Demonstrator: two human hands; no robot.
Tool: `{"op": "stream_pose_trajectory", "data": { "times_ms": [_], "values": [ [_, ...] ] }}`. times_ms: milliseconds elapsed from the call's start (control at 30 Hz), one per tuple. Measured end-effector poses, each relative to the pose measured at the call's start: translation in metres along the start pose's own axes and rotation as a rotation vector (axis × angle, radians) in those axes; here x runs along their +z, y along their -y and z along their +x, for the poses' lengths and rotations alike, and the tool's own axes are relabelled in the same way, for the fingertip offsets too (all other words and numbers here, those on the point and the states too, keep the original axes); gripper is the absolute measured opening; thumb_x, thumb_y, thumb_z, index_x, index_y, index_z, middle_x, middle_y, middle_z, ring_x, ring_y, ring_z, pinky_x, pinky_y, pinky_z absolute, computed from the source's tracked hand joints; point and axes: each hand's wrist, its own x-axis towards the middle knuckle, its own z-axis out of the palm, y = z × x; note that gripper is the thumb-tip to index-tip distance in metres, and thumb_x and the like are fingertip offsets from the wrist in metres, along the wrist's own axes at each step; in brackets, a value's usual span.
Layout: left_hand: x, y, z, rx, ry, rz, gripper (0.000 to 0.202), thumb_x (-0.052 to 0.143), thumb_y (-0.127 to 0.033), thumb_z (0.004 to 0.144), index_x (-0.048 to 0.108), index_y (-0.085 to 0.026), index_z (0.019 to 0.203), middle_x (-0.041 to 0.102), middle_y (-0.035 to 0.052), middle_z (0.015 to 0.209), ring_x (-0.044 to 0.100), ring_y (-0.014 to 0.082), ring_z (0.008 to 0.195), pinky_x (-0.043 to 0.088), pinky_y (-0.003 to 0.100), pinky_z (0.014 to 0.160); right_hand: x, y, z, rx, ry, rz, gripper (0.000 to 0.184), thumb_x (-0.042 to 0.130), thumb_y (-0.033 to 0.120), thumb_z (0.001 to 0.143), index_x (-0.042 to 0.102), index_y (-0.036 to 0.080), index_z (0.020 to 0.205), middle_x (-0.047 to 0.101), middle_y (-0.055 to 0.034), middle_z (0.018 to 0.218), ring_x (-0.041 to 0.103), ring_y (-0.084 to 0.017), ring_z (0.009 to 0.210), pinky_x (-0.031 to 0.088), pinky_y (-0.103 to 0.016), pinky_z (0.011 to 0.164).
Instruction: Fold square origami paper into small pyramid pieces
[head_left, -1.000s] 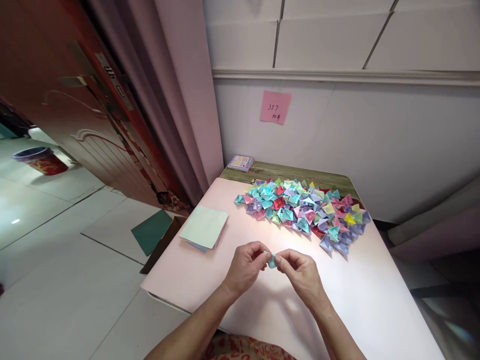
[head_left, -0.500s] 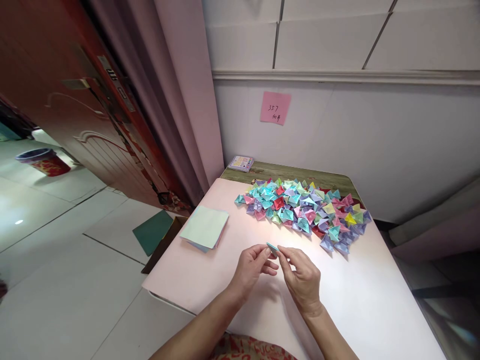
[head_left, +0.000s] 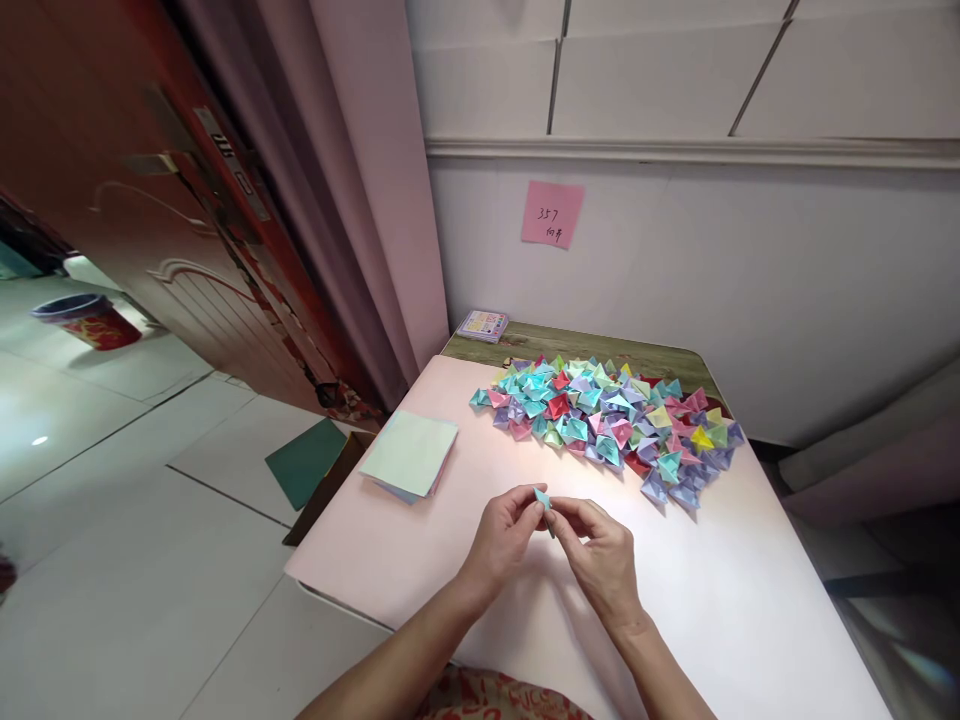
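A small teal folded paper piece (head_left: 542,498) is pinched between the fingertips of my left hand (head_left: 504,540) and my right hand (head_left: 600,560), just above the pale pink tabletop (head_left: 720,590). Both hands are closed on it, thumbs and forefingers meeting at the paper. Beyond them lies a wide heap of several folded paper pieces (head_left: 607,415) in teal, purple, pink, red, green and yellow. A stack of square paper sheets (head_left: 409,455), pale green on top, rests at the table's left edge.
A small printed paper pack (head_left: 481,325) lies at the table's far left corner on a wood-patterned strip. A pink note (head_left: 552,214) sticks on the white wall. Pink curtain (head_left: 375,180) and red door (head_left: 112,200) stand left; a green sheet (head_left: 304,462) lies on the tiled floor.
My hands drew slightly closer to me and pinched together again; the teal piece turned between my fingertips from flat to a small upright point.
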Motion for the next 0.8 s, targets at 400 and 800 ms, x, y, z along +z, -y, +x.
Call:
{"op": "stream_pose_trajectory", "data": {
  "times_ms": [400,800],
  "values": [
    [-0.0042,0.0022,0.0013,0.068,-0.002,0.094,0.033,0.061,-0.035,0.086,0.07,-0.015,0.11,0.071,0.0078,0.096,0.065,0.0206,0.087,0.056,0.036,0.081,-0.0029,0.004,0.0021,0.08,0.109,0.096,0.018,0.063,0.032,0.086,0.072,0.022,0.098,0.074,-0.0058,0.091,0.072,-0.019,0.077,0.06,-0.03,0.073],
    [-0.004,0.0012,-0.001,0.165,-0.026,0.343,0.027,0.052,-0.021,0.086,0.069,-0.016,0.107,0.069,0.0085,0.098,0.066,0.0183,0.08,0.056,0.033,0.075,-0.0057,0.0003,0.0056,0.113,0.149,0.082,0.022,0.059,0.034,0.089,0.073,0.02,0.099,0.076,-0.0055,0.086,0.072,-0.02,0.074,0.059,-0.029,0.068]
  ]
}}
